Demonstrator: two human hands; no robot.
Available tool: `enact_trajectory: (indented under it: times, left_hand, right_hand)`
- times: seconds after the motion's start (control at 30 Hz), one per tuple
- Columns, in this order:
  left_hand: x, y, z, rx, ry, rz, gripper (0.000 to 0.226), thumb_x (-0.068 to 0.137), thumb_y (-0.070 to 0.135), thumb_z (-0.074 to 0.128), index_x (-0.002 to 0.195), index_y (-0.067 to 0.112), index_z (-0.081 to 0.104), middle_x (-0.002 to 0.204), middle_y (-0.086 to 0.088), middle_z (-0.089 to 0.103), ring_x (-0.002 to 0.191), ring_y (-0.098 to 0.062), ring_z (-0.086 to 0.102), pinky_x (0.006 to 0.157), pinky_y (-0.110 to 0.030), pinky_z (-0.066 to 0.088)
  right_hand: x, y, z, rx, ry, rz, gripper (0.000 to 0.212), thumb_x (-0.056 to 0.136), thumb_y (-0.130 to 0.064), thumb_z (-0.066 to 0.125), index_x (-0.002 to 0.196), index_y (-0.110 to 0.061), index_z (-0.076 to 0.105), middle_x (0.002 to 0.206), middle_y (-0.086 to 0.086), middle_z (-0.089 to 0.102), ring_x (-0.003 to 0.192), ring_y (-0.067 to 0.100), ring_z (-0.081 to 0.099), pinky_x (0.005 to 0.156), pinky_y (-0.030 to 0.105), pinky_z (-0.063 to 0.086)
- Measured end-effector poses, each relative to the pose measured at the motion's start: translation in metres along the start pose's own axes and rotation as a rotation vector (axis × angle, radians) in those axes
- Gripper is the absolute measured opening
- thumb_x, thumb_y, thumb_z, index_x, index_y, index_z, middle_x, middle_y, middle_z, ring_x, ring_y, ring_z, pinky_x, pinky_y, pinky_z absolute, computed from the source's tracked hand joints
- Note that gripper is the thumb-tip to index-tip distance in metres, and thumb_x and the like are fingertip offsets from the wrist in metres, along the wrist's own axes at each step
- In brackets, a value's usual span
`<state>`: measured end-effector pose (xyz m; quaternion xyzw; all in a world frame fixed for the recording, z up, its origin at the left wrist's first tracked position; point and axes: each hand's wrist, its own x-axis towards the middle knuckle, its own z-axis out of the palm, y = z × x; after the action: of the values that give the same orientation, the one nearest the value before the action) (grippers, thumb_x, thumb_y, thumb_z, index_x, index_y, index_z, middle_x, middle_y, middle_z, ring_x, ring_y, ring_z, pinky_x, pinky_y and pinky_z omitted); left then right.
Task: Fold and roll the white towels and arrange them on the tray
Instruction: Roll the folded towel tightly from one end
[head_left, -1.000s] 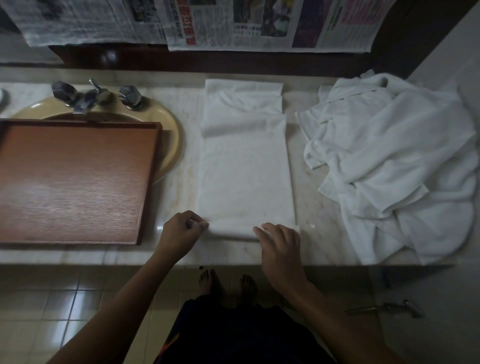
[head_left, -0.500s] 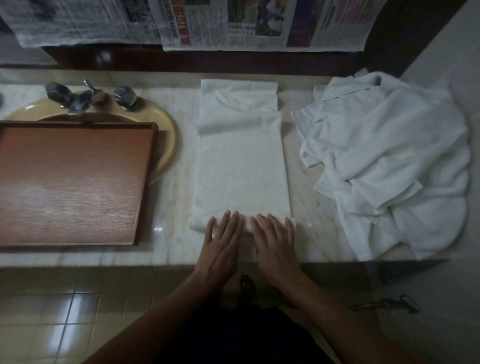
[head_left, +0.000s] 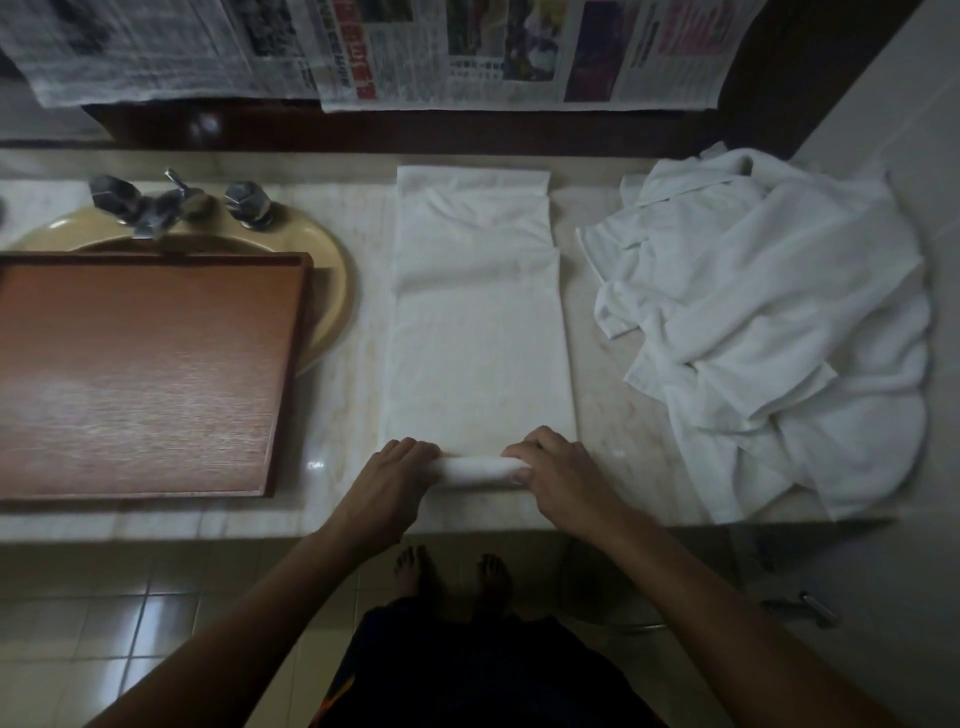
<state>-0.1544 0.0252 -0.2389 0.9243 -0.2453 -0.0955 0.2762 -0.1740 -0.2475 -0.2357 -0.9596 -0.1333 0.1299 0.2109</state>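
A white towel (head_left: 475, 332), folded into a long narrow strip, lies lengthwise on the marble counter (head_left: 343, 415). Its near end is curled into a small tight roll. My left hand (head_left: 395, 475) grips the roll's left end and my right hand (head_left: 558, 470) grips its right end, fingers curled over the top. A brown wooden tray (head_left: 145, 374) with nothing on it sits to the left, partly over the sink. A heap of unfolded white towels (head_left: 779, 322) lies on the counter's right end.
A beige sink (head_left: 332, 270) with a metal tap (head_left: 171, 200) lies under and behind the tray. Newspaper sheets (head_left: 467, 52) hang along the back wall. The counter's front edge runs just below my hands, with tiled floor and my bare feet beneath.
My hands went from pinching the towel's near edge, to lying flat on it, to curling around it. The near end is now rolled into a small cylinder.
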Motion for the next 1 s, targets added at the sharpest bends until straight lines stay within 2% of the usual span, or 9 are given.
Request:
enact_trajectory:
  times: [0.17,0.27,0.37,0.47,0.57,0.63,0.7,0.87,1.0]
  left_hand:
    - [0.009,0.002,-0.004,-0.061,0.018,-0.110,0.010,0.097,0.020,0.061,0.100,0.017,0.071,0.097,0.013,0.058,0.093,-0.016,0.052,0.078,-0.039,0.051]
    - [0.021,0.003,-0.008,-0.128,0.033,-0.251,0.012,0.093,0.028,0.069,0.096,0.020,0.078,0.088,0.019,0.057,0.094,-0.014,0.051,0.084,-0.037,0.047]
    - [0.031,0.007,-0.016,-0.181,0.003,-0.455,0.012,0.086,0.037,0.076,0.090,0.027,0.071,0.086,0.012,0.061,0.088,-0.015,0.059,0.075,-0.034,0.048]
    - [0.039,0.007,-0.021,-0.225,-0.027,-0.528,0.022,0.082,0.040,0.080,0.085,0.023,0.065,0.085,0.006,0.066,0.082,-0.015,0.062,0.068,-0.031,0.047]
    - [0.033,0.012,-0.017,-0.008,0.118,-0.443,0.022,0.086,0.040,0.076,0.092,0.022,0.065,0.096,0.006,0.061,0.094,-0.017,0.056,0.080,-0.036,0.044]
    - [0.020,0.022,-0.002,0.144,0.223,-0.242,0.024,0.091,0.033,0.071,0.111,0.019,0.065,0.113,-0.001,0.060,0.106,-0.021,0.053,0.091,-0.040,0.043]
    - [0.006,0.030,0.017,0.191,0.182,-0.080,0.041,0.093,0.027,0.069,0.131,0.016,0.059,0.133,-0.007,0.058,0.124,-0.026,0.053,0.105,-0.045,0.043]
    - [-0.002,0.010,0.034,0.292,0.066,0.054,0.061,0.099,0.015,0.042,0.159,0.011,0.033,0.164,-0.011,0.035,0.153,-0.029,0.030,0.124,-0.052,0.025]
    - [0.008,-0.012,0.010,0.313,0.024,0.026,0.071,0.088,0.003,0.062,0.155,0.007,0.040,0.155,-0.013,0.048,0.143,-0.032,0.045,0.118,-0.050,0.034]
  right_hand:
    - [0.007,-0.005,-0.002,0.039,0.029,0.112,0.026,0.106,-0.029,0.048,0.125,-0.030,0.065,0.117,-0.007,0.060,0.112,0.018,0.051,0.091,0.038,0.039]
    - [0.008,-0.012,0.000,0.026,0.183,0.138,0.018,0.098,-0.024,0.058,0.113,-0.029,0.067,0.107,-0.009,0.064,0.105,0.019,0.054,0.087,0.039,0.041]
    - [0.001,-0.023,0.013,-0.023,0.339,0.035,0.036,0.079,-0.001,0.066,0.107,-0.022,0.073,0.106,-0.004,0.066,0.102,0.022,0.056,0.085,0.039,0.045]
    - [-0.011,-0.033,0.032,-0.045,0.406,-0.022,0.043,0.080,-0.002,0.056,0.118,-0.014,0.072,0.119,0.004,0.068,0.110,0.028,0.060,0.097,0.046,0.047]
    - [-0.018,-0.033,0.045,-0.171,0.325,0.031,0.048,0.095,-0.012,0.051,0.143,-0.014,0.058,0.146,0.009,0.058,0.137,0.031,0.049,0.120,0.056,0.029]
    - [-0.017,-0.030,0.048,-0.204,0.303,0.031,0.053,0.098,-0.016,0.055,0.150,-0.014,0.050,0.155,0.008,0.050,0.146,0.031,0.041,0.124,0.058,0.020]
    - [-0.013,-0.027,0.048,-0.223,0.282,0.020,0.056,0.101,-0.020,0.055,0.155,-0.014,0.044,0.159,0.008,0.044,0.151,0.031,0.034,0.125,0.058,0.016]
    - [-0.001,-0.020,0.038,-0.265,0.217,0.002,0.063,0.095,-0.018,0.052,0.156,-0.011,0.040,0.158,0.011,0.045,0.148,0.032,0.037,0.124,0.057,0.020]
    - [0.007,-0.005,0.028,-0.288,0.211,-0.052,0.063,0.092,-0.014,0.053,0.154,-0.008,0.042,0.149,0.016,0.049,0.135,0.037,0.046,0.117,0.052,0.031]
